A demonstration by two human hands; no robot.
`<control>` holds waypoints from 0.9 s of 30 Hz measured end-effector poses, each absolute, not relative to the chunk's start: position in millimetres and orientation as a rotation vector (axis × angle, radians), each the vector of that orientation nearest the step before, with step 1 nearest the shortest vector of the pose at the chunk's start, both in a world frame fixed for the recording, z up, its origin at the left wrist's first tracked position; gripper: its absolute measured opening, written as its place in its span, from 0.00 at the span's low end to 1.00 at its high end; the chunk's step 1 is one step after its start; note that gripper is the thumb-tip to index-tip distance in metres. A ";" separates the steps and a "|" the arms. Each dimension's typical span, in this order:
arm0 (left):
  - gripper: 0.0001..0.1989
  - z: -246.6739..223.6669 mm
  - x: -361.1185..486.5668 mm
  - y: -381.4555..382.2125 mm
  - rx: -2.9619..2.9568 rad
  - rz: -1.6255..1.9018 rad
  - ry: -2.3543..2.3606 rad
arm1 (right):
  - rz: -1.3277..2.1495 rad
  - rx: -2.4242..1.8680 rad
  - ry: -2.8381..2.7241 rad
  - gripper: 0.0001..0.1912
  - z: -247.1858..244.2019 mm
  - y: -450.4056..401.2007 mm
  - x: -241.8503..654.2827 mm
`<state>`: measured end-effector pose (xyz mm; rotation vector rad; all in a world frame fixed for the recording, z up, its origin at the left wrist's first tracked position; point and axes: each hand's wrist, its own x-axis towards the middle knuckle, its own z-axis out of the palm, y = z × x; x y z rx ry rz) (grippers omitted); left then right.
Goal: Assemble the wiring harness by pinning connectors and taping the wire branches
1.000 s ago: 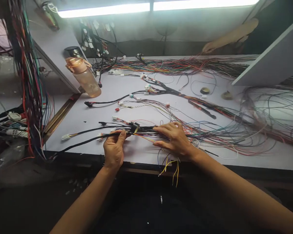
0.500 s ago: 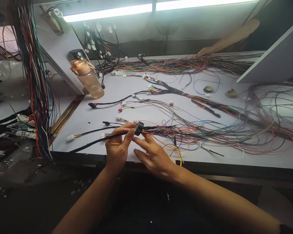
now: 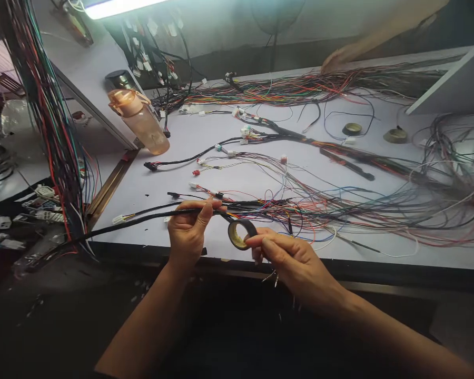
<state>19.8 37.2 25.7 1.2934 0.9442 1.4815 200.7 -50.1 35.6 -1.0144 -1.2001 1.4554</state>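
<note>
My left hand (image 3: 186, 227) is closed round a wire harness (image 3: 138, 218), a black-wrapped bundle that runs off to the left. My right hand (image 3: 286, 252) pinches a roll of black tape (image 3: 252, 227) by its right side, just below the bundle. A short strip of tape seems to run from the roll up to the harness beside my left fingers. Right of my hands the bundle fans out into loose coloured wires (image 3: 319, 210). White connectors (image 3: 118, 219) end some branches on the left.
A bottle (image 3: 144, 123) stands at the back left, near a hanging wire bundle (image 3: 43, 105). Two tape rolls (image 3: 352, 129) lie at the right. Another taped harness (image 3: 288, 134) crosses the table. A co-worker's hand (image 3: 337, 59) rests on wires at the back.
My right hand has moved right and down and now grips the tape roll, which was up against the harness at my left fingers. My left hand keeps its hold; the view has shifted slightly.
</note>
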 end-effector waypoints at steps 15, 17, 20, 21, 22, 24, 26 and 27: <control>0.04 23.2 16.3 33.5 1.381 1.420 0.965 | 1.728 -1.007 -0.814 0.23 39.8 -9.7 209.8; 0.05 23.7 15.9 34.4 1.378 1.412 0.975 | 1.659 -1.120 -0.965 0.24 39.2 -9.9 216.7; 0.06 26.5 16.7 37.1 1.396 1.435 0.964 | 1.238 -1.286 -1.232 0.18 39.7 -19.4 221.8; 0.06 27.7 17.4 38.1 1.422 1.435 0.958 | 1.069 -1.308 -1.302 0.15 39.4 -24.9 220.5; 0.06 28.7 18.2 39.1 1.448 1.435 0.946 | 0.943 -1.303 -1.373 0.13 38.5 -30.9 217.5; 0.05 30.2 19.9 40.8 1.497 1.449 0.898 | 0.839 -1.233 -1.552 0.11 34.2 -42.4 207.5; 0.03 30.8 21.5 42.1 1.547 1.475 0.854 | 0.812 -1.170 -1.713 0.14 27.8 -49.8 194.7; 0.02 30.8 22.1 42.6 1.578 1.493 0.833 | 0.797 -1.165 -1.758 0.16 24.5 -51.2 188.4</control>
